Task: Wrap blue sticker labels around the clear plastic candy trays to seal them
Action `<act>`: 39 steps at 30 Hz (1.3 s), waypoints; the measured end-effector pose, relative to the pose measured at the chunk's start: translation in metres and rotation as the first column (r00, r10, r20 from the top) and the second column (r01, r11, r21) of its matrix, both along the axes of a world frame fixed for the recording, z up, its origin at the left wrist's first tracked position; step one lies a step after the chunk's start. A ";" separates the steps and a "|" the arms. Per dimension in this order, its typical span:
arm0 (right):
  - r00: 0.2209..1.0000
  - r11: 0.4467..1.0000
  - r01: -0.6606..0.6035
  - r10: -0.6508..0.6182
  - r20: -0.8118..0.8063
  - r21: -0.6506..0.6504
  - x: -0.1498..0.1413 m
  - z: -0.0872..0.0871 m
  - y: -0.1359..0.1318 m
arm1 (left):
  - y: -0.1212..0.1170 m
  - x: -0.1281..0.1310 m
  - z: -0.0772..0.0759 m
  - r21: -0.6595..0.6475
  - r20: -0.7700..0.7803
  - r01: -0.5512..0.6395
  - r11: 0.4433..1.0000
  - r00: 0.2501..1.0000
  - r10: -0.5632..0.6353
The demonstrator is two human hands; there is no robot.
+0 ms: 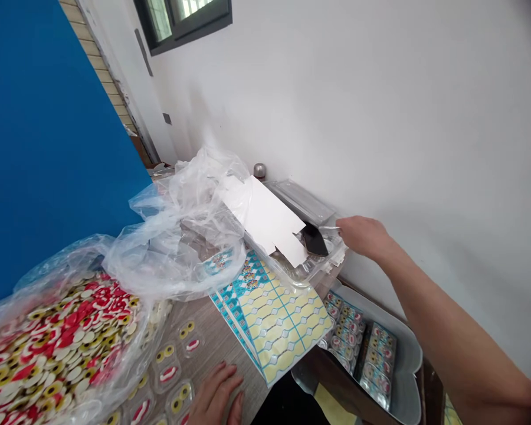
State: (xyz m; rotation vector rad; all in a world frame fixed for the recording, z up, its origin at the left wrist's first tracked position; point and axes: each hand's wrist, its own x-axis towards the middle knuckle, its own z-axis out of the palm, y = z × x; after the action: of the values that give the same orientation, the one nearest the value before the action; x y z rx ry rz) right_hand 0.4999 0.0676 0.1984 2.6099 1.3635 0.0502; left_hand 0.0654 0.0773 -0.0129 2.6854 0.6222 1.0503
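My left hand (216,392) rests on the wooden table at the bottom, fingers stretched out and nothing in them. Beside it lie small clear plastic trays (166,360) with yellow-ringed eye pieces and red-and-white mouth pieces. My right hand (363,235) reaches to the table's far right, by the wall. Its fingers are closed at the end of a thin whitish strip, but what they grip is not clear. Just left of it are a black piece (315,239), a white cut card (269,215) and a clear plastic container (303,274) under them.
Sticker sheets (287,321), yellow and blue, overhang the table edge. A large clear bag (71,330) of loose eye and mouth pieces lies at left, with crumpled plastic (181,230) behind. Below right, a grey bin (405,378) holds filled packs (378,366). A blue panel (48,147) stands left.
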 end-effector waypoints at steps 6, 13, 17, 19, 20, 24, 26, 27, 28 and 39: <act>0.563 0.836 -0.107 0.498 -0.660 0.539 -0.122 -0.023 -0.021 | -0.016 0.044 0.065 -0.871 0.261 0.120 0.476 0.934 0.243; 0.485 0.561 -0.401 0.800 -0.352 0.724 -0.279 -0.084 -0.007 | 0.011 0.024 0.106 -0.740 0.570 0.660 0.130 0.512 0.643; 0.210 0.608 -0.272 0.794 -0.571 0.745 -0.316 -0.095 0.003 | 0.017 -0.020 0.094 -0.700 0.572 0.704 0.118 0.454 0.683; 0.085 0.696 -0.222 0.712 -0.697 0.683 -0.327 -0.098 0.010 | 0.018 -0.038 0.087 -0.713 0.557 0.694 0.106 0.467 0.687; 0.039 0.739 -0.211 0.661 -0.750 0.640 -0.331 -0.100 0.013 | 0.018 -0.045 0.085 -0.727 0.546 0.678 0.106 0.477 0.689; -0.138 0.849 -0.180 0.478 -0.868 0.496 -0.348 -0.109 0.022 | 0.017 -0.064 0.078 -0.775 0.506 0.624 0.105 0.512 0.694; -0.218 0.880 -0.159 0.410 -0.885 0.447 -0.354 -0.114 0.023 | 0.016 -0.069 0.077 -0.779 0.506 0.618 0.108 0.519 0.689; -0.253 0.894 -0.148 0.379 -0.890 0.423 -0.356 -0.116 0.023 | 0.016 -0.071 0.076 -0.781 0.507 0.615 0.111 0.520 0.688; -0.283 0.907 -0.135 0.350 -0.893 0.398 -0.358 -0.119 0.022 | 0.015 -0.073 0.075 -0.783 0.507 0.611 0.115 0.520 0.688; -0.312 0.906 -0.057 0.382 -0.870 0.419 -0.352 -0.119 0.027 | 0.006 -0.076 0.070 -0.857 0.490 0.491 0.160 0.677 0.550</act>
State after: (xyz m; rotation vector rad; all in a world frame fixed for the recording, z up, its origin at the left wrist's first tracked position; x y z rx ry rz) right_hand 0.1477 0.0944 0.0789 1.9256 2.2045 -2.6748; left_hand -0.0106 0.0836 0.0567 0.8320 0.7669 1.0132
